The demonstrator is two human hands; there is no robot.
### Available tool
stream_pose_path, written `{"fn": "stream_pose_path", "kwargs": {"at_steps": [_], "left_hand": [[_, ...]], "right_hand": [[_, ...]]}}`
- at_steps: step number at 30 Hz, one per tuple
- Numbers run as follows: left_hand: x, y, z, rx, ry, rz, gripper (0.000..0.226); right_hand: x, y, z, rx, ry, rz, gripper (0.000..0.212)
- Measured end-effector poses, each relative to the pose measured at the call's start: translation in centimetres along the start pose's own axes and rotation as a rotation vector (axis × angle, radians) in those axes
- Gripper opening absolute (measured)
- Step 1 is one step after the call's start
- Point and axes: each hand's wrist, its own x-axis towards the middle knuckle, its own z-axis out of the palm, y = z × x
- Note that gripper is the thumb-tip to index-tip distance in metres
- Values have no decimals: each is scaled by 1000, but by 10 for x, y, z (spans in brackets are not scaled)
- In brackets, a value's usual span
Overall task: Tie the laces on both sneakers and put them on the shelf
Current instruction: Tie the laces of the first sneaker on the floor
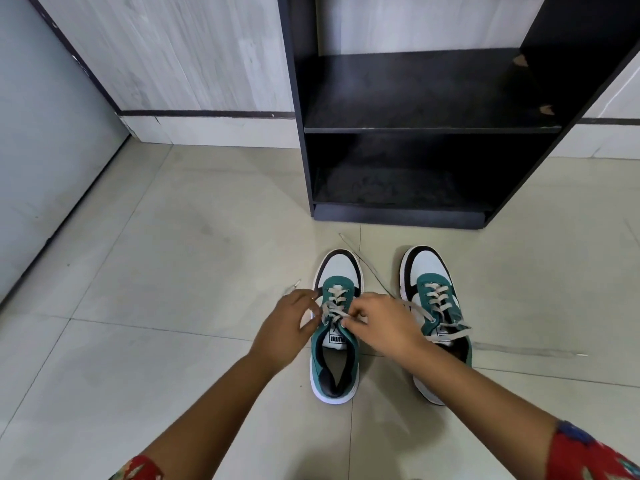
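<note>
Two teal, white and black sneakers stand side by side on the tiled floor, toes pointing at the shelf. The left sneaker (337, 358) has grey laces. My left hand (282, 329) pinches one lace end at its left side. My right hand (382, 325) pinches the other lace end over the tongue. One lace tail trails across the floor past the toe, another pokes out left of my left hand. The right sneaker (434, 299) sits untouched, its laces (446, 323) loose and untied across the top.
A black shelf unit (415, 129) stands just beyond the sneakers, with two bare boards, one low near the floor and one above it. A grey panelled wall runs behind it. A pale door or wall (45, 133) borders the left side.
</note>
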Motion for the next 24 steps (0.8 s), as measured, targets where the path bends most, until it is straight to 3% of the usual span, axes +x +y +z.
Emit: {"fn": "stream_pose_path", "kwargs": {"at_steps": [3,6,12,16,21,24], "left_hand": [[-8,-6,-2,4,10,16,9],[-12,-3,1,-81,-27,34,23],[-5,-2,1,51,32,171,22],[-7,-3,3,22,26,152,14],[-1,-6,0,279,5,299,22],[-3,-13,-7,307,61,214,14]], "right_hand": [[-7,13,-4,115,32,21,20],[-12,19,-6,234,22,26,16],[-13,16,1,158,-78,-2,20],[-12,15,2,200,-90,22,23],[-11,10,10,230,-93,41,29],[-15,15,2,268,-84,102,27]]}}
